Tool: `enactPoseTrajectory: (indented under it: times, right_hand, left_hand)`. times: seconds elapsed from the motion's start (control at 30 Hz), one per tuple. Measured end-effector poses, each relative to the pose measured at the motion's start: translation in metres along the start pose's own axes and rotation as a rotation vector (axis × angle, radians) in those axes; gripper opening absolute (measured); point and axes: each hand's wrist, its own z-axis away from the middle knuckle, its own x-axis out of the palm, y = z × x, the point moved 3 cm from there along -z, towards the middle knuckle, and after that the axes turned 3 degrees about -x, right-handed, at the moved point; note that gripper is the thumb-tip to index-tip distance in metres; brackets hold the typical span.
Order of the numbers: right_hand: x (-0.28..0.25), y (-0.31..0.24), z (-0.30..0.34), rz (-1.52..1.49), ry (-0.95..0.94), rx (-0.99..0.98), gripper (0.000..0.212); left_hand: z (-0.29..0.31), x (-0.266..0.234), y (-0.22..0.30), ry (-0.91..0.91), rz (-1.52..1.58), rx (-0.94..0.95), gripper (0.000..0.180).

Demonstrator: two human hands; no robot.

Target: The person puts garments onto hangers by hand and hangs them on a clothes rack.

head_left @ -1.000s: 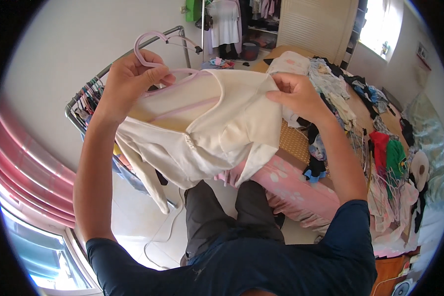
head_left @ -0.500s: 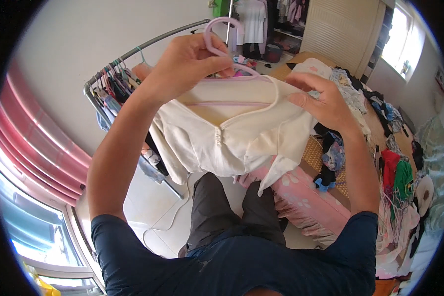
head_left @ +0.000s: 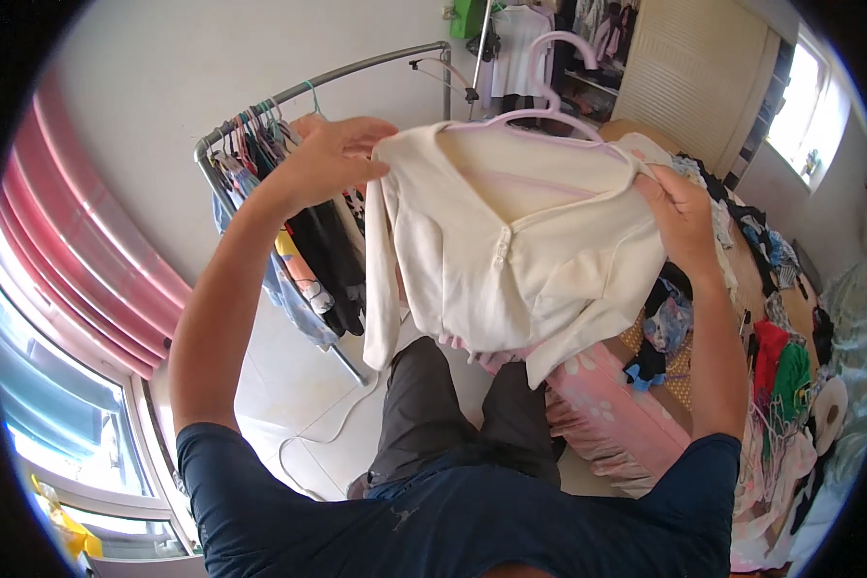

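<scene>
A cream knit cardigan [head_left: 559, 279] with a V-neck and small front buttons hangs in front of me on a lilac hanger [head_left: 551, 82]. The hanger's hook points up, and its crossbar shows inside the neckline. At the cardigan's right shoulder my right hand [head_left: 682, 217] is closed, thumb in front, holding fabric and the hanger's end together. My left hand [head_left: 342, 159] is at the left shoulder, its fingers and thumb apart around the edge and touching the cloth. Both sleeves dangle loose.
A grey metal rack [head_left: 328, 77] with several hung garments [head_left: 308, 241] stands at left. On the right, a bed holds heaped clothes [head_left: 669, 318] and a pink bedspread [head_left: 617, 395]. A white cable [head_left: 328, 433] crosses the floor. Pink curtains [head_left: 96, 241] hang by the left window.
My left hand has let go of the hanger's hook and moved to the cardigan's left shoulder. My right hand has closed on the right shoulder. The cardigan has shifted right.
</scene>
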Motion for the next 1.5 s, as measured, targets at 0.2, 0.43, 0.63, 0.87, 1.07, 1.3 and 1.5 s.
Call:
enactPoseTrajectory:
  times: [0.2,0.43,0.63,0.87,1.07,1.3,1.5]
  right_hand:
    - [-0.013,0.014,0.005,-0.104,0.127,0.074,0.027]
    - [-0.031,0.027,0.016,-0.088,0.112,0.110,0.024]
    - [-0.034,0.029,0.024,-0.081,0.044,0.095,0.023]
    - [-0.029,0.017,0.029,-0.140,0.076,0.140,0.024]
    - [-0.026,0.012,0.028,-0.159,0.005,0.172,0.025]
    - [-0.022,-0.001,0.004,-0.146,0.173,0.202,0.036]
    - [-0.016,-0.013,-0.002,-0.095,0.100,0.181,0.027]
  left_hand:
    - [-0.002,0.000,-0.018,-0.060,0.051,-0.063,0.034]
    - [0.002,-0.014,-0.015,-0.008,0.384,-0.117,0.007]
    - [0.004,-0.021,0.000,0.051,0.623,-0.121,0.002]
    - [0.013,0.016,0.031,-0.120,0.446,-0.022,0.036]
    - [0.001,0.018,0.042,0.029,0.069,-0.032,0.027]
    - [-0.059,-0.003,0.029,0.358,-0.227,0.230,0.032]
    - [-0.064,0.000,-0.025,0.138,0.049,0.028,0.036]
